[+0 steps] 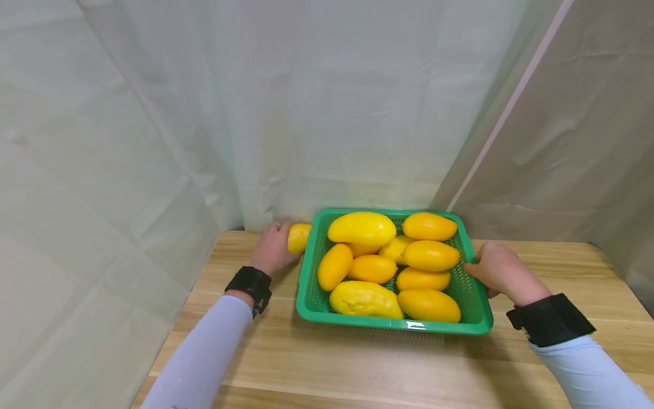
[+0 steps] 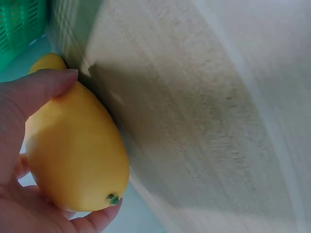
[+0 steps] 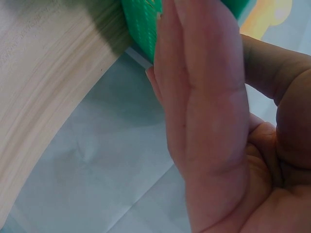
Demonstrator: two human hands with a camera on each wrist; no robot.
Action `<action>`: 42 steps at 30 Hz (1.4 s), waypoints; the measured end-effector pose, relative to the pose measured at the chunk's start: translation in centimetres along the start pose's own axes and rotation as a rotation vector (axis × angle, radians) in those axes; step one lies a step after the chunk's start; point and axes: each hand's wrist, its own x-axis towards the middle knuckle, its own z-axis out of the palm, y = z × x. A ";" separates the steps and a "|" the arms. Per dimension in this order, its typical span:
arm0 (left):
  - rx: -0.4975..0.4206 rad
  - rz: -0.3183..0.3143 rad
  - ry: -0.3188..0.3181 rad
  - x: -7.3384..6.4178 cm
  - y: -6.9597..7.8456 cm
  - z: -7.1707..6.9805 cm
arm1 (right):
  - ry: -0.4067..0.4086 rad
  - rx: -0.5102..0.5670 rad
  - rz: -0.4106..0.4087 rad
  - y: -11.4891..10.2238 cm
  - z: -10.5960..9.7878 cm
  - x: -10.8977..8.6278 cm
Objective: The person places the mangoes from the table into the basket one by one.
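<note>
A yellow mango (image 2: 80, 150) with a small green stem nub lies in my left hand (image 1: 273, 247), the thumb over its side and the fingers curled under it. This mango sits low over the table, just left of the green plastic basket (image 1: 302, 295); the basket's rim overlaps part of it in the head view. At the basket's right side my right hand (image 1: 503, 270) grips the rim, thumb over the inside and fingers (image 3: 209, 111) along the outer wall. Several yellow and orange mangoes (image 1: 429, 305) fill the basket, among them a lumpy one (image 1: 365, 300) at the front left.
The wood-grain table (image 1: 368, 366) runs under the basket. Pale cloth (image 1: 357, 113) hangs behind the table and down its left side, with a browner sheet (image 1: 572, 142) at the right. Another yellow fruit (image 2: 48, 60) shows beyond the held mango in the left wrist view.
</note>
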 end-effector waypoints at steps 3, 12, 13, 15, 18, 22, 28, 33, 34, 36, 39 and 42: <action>-0.021 -0.029 -0.017 -0.3 0.0 -0.1 | -0.001 -0.003 0.000 0.0 0.0 0.1; -0.101 -0.092 -0.074 -1.2 -1.1 -0.5 | 0.002 -0.002 -0.005 -0.1 0.0 0.5; -0.107 -0.097 -0.078 -1.3 -1.2 -0.7 | 0.002 -0.001 -0.005 -0.1 0.0 0.5; -0.120 -0.103 -0.081 -1.6 -1.4 -1.1 | 0.001 0.000 -0.006 -0.1 0.1 0.5; -0.143 -0.114 -0.067 -2.1 -1.6 -1.8 | 0.001 0.003 -0.007 -0.1 0.1 0.4; -0.166 -0.112 -0.020 -2.6 -1.8 -2.7 | 0.010 0.001 -0.023 -0.1 0.1 0.3; -0.211 -0.091 0.056 -2.9 -1.5 -4.4 | 0.016 -0.005 -0.042 -0.3 -0.2 0.1; -0.246 -0.086 0.104 -2.7 -0.5 -5.9 | 0.010 -0.008 -0.048 -0.2 -0.3 0.0; -0.254 -0.077 0.114 -2.7 -0.3 -6.2 | 0.007 -0.008 -0.047 -0.2 -0.3 0.0; -0.264 -0.068 0.134 -2.5 0.5 -6.7 | 0.004 -0.006 -0.042 -0.2 -0.3 0.0; -0.294 -0.036 0.152 -2.4 1.9 -7.4 | -0.001 -0.005 -0.030 -0.3 -0.3 0.1; -0.315 0.004 0.165 -2.1 3.6 -7.8 | 0.001 -0.003 -0.034 -0.2 -0.3 0.1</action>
